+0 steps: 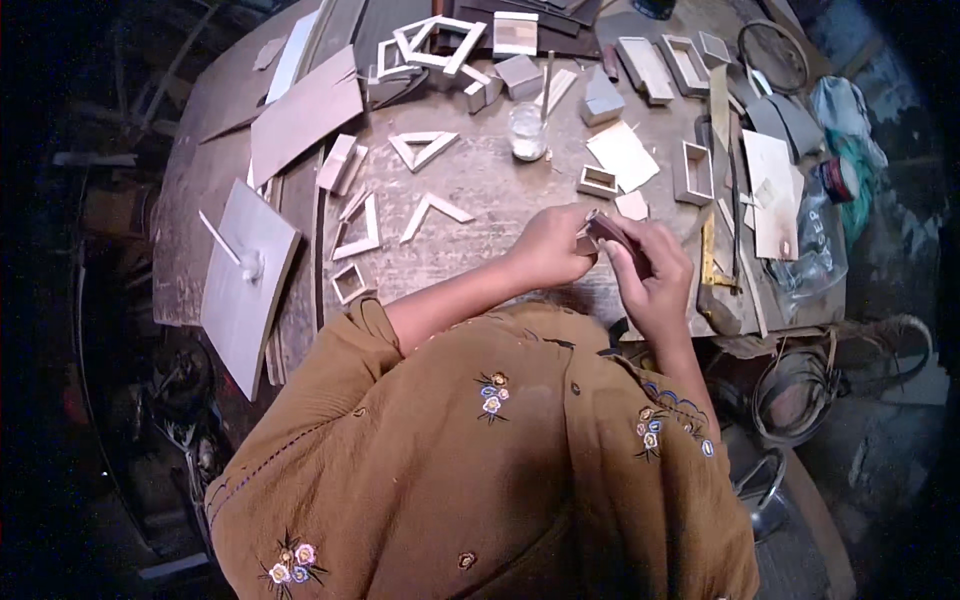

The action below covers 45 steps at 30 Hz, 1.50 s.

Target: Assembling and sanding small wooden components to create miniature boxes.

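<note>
My two hands meet above the near edge of the workbench, in front of my chest. My left hand (553, 247) is closed on a small wooden piece (587, 243), mostly hidden by the fingers. In my right hand (657, 272) a folded dark brown sheet (617, 234), which looks like sandpaper, is gripped between thumb and fingers. The sheet lies against or right beside the wooden piece; I cannot tell which. Just beyond the hands are a small open wooden box (598, 181) and a pale flat sheet (623, 157).
A glass jar (527, 134) with a stick in it stands mid-bench. Wooden triangle frames (424, 150) and small boxes (693, 172) lie around. At left, a grey board (247, 285) bears a white lump and stick. A yellow-handled tool (712, 250) and clear plastic bag (815, 250) are at right.
</note>
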Tool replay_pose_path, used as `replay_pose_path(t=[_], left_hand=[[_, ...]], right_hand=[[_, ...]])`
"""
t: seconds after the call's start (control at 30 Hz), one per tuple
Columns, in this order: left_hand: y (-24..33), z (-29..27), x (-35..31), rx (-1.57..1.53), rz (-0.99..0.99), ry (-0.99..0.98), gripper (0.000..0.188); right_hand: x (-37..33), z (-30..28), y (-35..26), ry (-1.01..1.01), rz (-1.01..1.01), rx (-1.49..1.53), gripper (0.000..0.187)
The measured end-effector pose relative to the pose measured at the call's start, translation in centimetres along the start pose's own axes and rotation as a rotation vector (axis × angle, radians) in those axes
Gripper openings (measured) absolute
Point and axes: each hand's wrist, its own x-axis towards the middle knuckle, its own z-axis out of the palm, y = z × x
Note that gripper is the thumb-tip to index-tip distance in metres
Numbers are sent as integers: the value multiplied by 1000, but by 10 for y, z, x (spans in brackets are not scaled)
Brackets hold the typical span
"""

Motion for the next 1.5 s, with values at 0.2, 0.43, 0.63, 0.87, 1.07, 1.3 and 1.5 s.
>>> replay_pose_path(t=[0.2, 0.43, 0.63, 0.87, 1.07, 1.3, 1.5], left_hand=[[-9, -9, -10, 29, -38, 86, 23], [-59, -20, -27, -6, -285, 179, 32], [-124, -51, -30, -632, -652, 476, 31], [-173, -160, -28, 424, -402, 818, 41], [-201, -215, -25, 807, -480, 696, 62], [-203, -218, -7, 909, -618, 567, 63], [-202, -208, -3, 937, -466, 648, 63]], right_hand=[[15, 20, 26, -65, 98, -111, 22], [-21, 51, 114, -362, 441, 107, 27], [-74, 72, 160, -379, 679, 382, 25], [-68, 74, 162, -390, 781, 415, 21], [-67, 76, 158, -409, 808, 367, 24], [-64, 73, 152, -372, 746, 313, 24], [-57, 72, 141, -358, 777, 277, 22]])
